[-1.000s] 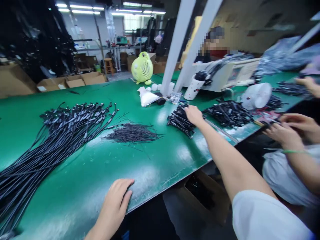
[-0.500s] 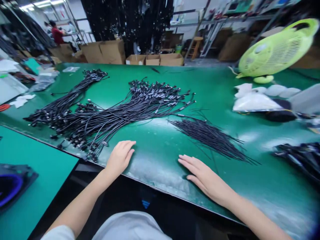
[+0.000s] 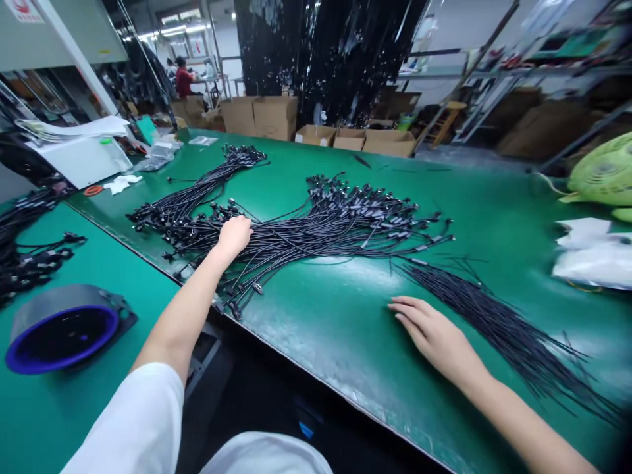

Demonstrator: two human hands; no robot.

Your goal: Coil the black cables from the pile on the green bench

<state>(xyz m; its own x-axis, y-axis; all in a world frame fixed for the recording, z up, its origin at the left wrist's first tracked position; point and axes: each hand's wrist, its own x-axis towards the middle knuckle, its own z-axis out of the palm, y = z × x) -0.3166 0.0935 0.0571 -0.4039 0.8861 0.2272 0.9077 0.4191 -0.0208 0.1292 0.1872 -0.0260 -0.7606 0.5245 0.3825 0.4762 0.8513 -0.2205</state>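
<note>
A broad pile of black cables [image 3: 296, 238] with small connectors at both ends lies across the green table. My left hand [image 3: 236, 236] rests on the left part of this pile, its fingers curled down among the cables; how many it grips is hidden. My right hand [image 3: 434, 332] hovers low over the table, palm down, with fingers stretched out and nothing in them. Just beyond it lies a loose bundle of thin black strips [image 3: 498, 322], apart from the fingers. Another bunch of cables [image 3: 217, 174] extends toward the back left.
On the lower left surface sits a round tape-like roll [image 3: 62, 329] with a blue-violet rim. A white box [image 3: 81, 161] with papers stands at the far left. To the right are a white plastic bag [image 3: 595, 263] and a green fan [image 3: 605, 174]. Cardboard boxes [image 3: 259, 117] line the back.
My left hand has moved forward from the table's near edge onto the cable pile and its fingers have curled. My right hand stays open over the table. The view has turned left.
</note>
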